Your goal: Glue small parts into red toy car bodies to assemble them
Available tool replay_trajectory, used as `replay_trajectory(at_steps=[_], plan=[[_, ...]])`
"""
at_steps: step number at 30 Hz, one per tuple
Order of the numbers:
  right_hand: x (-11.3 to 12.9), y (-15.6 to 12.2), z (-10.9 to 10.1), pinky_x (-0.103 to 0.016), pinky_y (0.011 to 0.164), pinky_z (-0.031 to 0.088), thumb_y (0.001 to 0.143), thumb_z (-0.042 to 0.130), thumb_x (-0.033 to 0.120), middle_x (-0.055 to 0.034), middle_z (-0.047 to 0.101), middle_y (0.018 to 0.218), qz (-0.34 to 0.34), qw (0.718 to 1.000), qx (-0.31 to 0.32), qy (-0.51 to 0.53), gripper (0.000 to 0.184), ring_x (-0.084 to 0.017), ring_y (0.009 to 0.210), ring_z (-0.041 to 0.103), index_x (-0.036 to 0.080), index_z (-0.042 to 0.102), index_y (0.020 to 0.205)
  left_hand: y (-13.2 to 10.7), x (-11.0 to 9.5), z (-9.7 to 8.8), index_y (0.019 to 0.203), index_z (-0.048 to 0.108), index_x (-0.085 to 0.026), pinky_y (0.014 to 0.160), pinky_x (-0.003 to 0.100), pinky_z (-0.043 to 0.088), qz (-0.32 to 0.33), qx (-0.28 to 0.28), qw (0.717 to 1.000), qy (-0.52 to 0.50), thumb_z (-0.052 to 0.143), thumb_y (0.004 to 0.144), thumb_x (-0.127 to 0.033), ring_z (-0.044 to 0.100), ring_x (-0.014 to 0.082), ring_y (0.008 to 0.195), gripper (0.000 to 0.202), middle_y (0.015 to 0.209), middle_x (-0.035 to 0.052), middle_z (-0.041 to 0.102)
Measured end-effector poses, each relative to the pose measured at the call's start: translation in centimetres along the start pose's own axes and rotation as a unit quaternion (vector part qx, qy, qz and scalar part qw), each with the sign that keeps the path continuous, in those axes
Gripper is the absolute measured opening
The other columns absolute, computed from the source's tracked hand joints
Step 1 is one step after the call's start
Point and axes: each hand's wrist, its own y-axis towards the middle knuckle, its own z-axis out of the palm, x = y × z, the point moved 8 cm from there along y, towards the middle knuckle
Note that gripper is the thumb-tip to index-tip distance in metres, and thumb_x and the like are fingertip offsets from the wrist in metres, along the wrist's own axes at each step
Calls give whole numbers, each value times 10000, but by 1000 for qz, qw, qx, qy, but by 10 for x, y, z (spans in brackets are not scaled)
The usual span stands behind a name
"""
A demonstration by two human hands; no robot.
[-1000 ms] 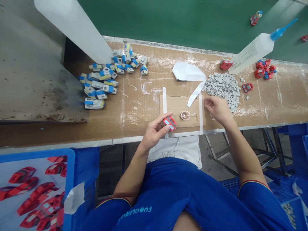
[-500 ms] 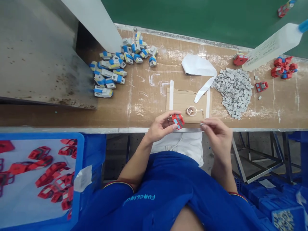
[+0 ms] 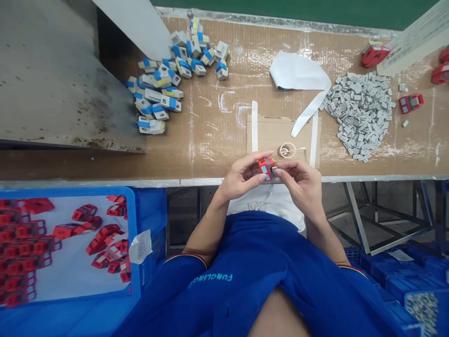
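As the left hand (image 3: 238,178) and right hand (image 3: 303,187) meet at the table's (image 3: 196,181) front edge, their fingers (image 3: 279,172) pinch a small red toy (image 3: 266,168) between them, overlapping the lower edge of a cardboard sheet (image 3: 268,133).

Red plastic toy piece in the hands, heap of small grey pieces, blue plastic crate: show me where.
Red plastic toy piece (image 3: 265,168): head view, on its red top face.
Heap of small grey pieces (image 3: 358,117): head view, on the heap's middle.
Blue plastic crate (image 3: 130,215): head view, on its right rim.
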Motion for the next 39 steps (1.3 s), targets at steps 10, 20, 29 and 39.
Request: replay_trajectory(at_steps=[10,20,29,39], plan=[[-2,1,3,-361,791,653,966,812,415,-41,839,977,-11,1000,-4,3,155,-208,865,793,260,809,977,-1,0,1,1557,646,-256,1029,352,676,13,0,1000,2,822,970,-345,803,267,1201,619,1395,138,784],[-13,0,12,-357,712,557,964,781,473,-15,687,811,-22,998,-59,-21,222,-195,781,673,255,790,923,1,-3,-7,1367,756,-194,820,255,626,28,-28,994,98,819,954,-415,767,192,943,473,1134,94,817],[14,-8,15,-336,646,490,968,780,380,10,621,724,-64,997,5,-39,182,-169,682,551,262,766,830,-3,-2,-7,1249,796,-188,742,246,610,29,-5,997,74,882,890,-406,767,170,803,429,927,52,819],[-10,-9,11,-323,694,566,912,840,532,-31,778,852,38,995,76,46,296,-177,762,700,238,813,883,1,0,-5,1065,870,-199,771,286,620,8,4,1000,6,1008,731,-502,770,191,832,472,968,82,832]])
